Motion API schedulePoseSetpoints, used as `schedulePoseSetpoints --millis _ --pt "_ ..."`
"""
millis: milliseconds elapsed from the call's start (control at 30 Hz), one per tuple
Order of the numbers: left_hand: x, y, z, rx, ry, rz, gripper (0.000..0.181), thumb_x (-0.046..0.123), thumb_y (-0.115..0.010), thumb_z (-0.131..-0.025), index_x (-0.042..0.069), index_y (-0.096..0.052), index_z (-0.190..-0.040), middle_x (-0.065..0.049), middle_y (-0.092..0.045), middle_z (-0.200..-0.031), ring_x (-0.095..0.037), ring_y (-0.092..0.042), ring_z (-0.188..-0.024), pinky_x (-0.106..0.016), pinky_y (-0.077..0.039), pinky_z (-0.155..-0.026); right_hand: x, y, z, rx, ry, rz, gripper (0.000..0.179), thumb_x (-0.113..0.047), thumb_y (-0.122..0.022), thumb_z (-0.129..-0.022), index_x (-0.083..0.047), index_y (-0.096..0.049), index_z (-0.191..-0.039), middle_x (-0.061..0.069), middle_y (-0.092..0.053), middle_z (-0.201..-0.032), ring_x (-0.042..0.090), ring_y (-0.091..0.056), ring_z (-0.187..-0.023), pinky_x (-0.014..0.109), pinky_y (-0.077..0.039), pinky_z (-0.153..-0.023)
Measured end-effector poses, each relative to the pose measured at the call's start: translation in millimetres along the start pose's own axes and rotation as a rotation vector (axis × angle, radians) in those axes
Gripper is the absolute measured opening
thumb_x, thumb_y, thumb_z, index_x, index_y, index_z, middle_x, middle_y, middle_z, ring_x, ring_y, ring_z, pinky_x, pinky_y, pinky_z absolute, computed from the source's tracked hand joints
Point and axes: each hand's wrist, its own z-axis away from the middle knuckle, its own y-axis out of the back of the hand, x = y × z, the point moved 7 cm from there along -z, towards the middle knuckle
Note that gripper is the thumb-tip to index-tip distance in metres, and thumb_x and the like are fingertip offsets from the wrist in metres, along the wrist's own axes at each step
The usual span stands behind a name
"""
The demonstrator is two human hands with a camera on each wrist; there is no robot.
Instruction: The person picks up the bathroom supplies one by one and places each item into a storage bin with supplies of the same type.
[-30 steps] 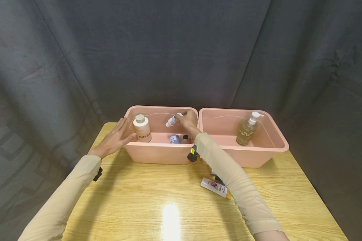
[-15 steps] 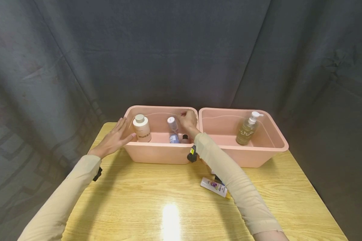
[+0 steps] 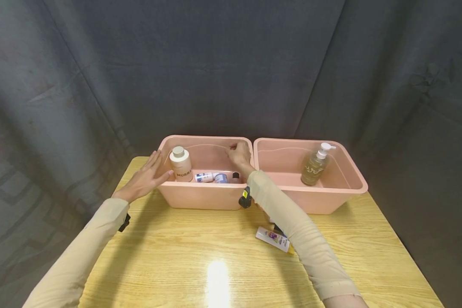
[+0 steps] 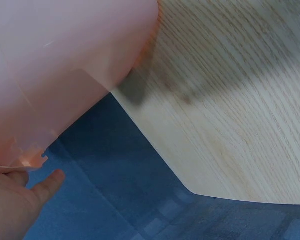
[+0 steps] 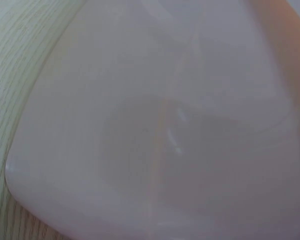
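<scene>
My left hand [image 3: 146, 175] rests with straight fingers on the left end of the left pink bin [image 3: 200, 196]. Over that bin's right half hovers my right hand [image 3: 239, 156], fingers loosely bent and holding nothing. Below it, on the bin floor, a small white bottle [image 3: 204, 177] with a blue-and-white label lies on its side. Beside that are a blue-labelled container [image 3: 221, 178] and a small bottle with a black cap [image 3: 236, 176], both partly hidden by the front rim. A white bottle lettered MURRA [image 3: 182, 164] stands at the bin's left end.
The right pink bin [image 3: 312, 201] adjoins the left one and holds a pump bottle [image 3: 315, 169] of greenish liquid. On the wooden table [image 3: 177, 256], a white tube [image 3: 273, 238] lies near other small items, partly covered by the right sleeve. Dark curtains [image 3: 215, 64] hang behind.
My right hand has let go of the small white bottle, which has dropped to the bin floor and lies left of the blue-labelled container. The left hand stays put.
</scene>
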Motion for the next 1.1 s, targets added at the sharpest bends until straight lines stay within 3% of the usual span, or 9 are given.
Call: schedulePoseSetpoints --millis 400,667,867,1100 --pt "-2.8 -1.1 -1.5 -0.018 0.019 -0.003 0.088 0.059 -0.041 -0.1 0.006 -0.002 -0.159 -0.008 0.01 -0.165 -0.026 0.01 -0.15 -0.067 -0.013 -0.112 -0.5 -0.7 1.2 -0.015 0.003 -0.029 0.018 -0.009 -0.072 -0.089 0.002 -0.073 -0.103 0.011 -0.067 -0.089 0.024 -0.061 -0.081 0.043 -0.049 -0.079" --pt "-2.1 1.5 -1.4 -0.016 0.014 -0.014 0.089 0.059 -0.042 -0.1 0.004 -0.004 -0.158 -0.011 0.008 -0.165 -0.03 0.006 -0.15 -0.066 -0.013 -0.112 -4.2 0.0 1.9 -0.021 0.015 -0.026 0.013 -0.012 -0.064 -0.091 -0.003 -0.073 -0.094 0.009 -0.067 -0.088 0.021 -0.058 -0.076 0.038 -0.049 -0.071" --pt "-3.7 3.2 -2.3 -0.018 0.0 -0.036 0.09 0.062 -0.04 -0.099 0.003 -0.004 -0.158 -0.012 0.008 -0.164 -0.031 0.005 -0.15 -0.063 -0.014 -0.114 -7.9 0.5 3.1 -0.041 0.019 -0.046 0.02 -0.012 -0.063 -0.092 -0.003 -0.072 -0.107 0.011 -0.068 -0.092 0.021 -0.061 -0.08 0.036 -0.05 -0.073" --pt "-4.5 5.2 -3.6 -0.035 -0.01 -0.067 0.089 0.059 -0.041 -0.1 0.002 -0.005 -0.158 -0.014 0.006 -0.164 -0.03 0.005 -0.15 -0.06 -0.012 -0.115 -10.6 2.6 3.7 -0.049 0.048 -0.055 0.023 -0.012 -0.061 -0.093 -0.002 -0.071 -0.111 0.012 -0.069 -0.096 0.022 -0.061 -0.083 0.034 -0.051 -0.075"
